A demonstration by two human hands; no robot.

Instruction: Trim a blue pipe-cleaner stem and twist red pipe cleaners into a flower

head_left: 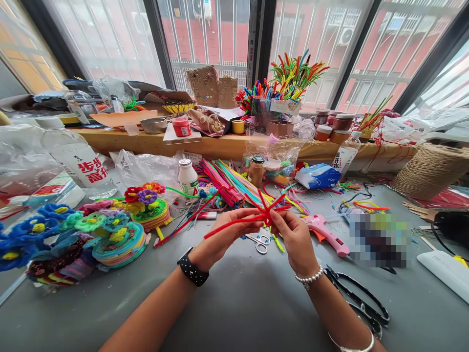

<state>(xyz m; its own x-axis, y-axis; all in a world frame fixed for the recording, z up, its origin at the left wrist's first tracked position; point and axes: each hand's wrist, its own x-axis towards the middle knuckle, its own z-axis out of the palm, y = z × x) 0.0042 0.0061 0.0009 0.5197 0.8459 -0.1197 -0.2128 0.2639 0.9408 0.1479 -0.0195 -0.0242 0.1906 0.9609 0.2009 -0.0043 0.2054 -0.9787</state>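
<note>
Red pipe cleaners (266, 214), joined at a centre with arms spreading out like a star, are held up above the grey table. My left hand (229, 232) grips them from the left, and one long red arm lies across its fingers. From the other side, my right hand (291, 237) pinches the piece close to its centre between thumb and fingers. Small scissors (261, 243) lie on the table just beyond and below the hands. A pink glue gun (326, 233) rests to the right of my right hand.
Pipe-cleaner flowers (117, 227) crowd the left side. A bundle of coloured pipe cleaners (225, 188) lies behind the hands, beside a white bottle (188, 178). Large black-handled scissors (361, 298) sit near my right forearm. A twine spool (427, 171) stands far right. Jars and supplies line the wooden ledge (227, 144).
</note>
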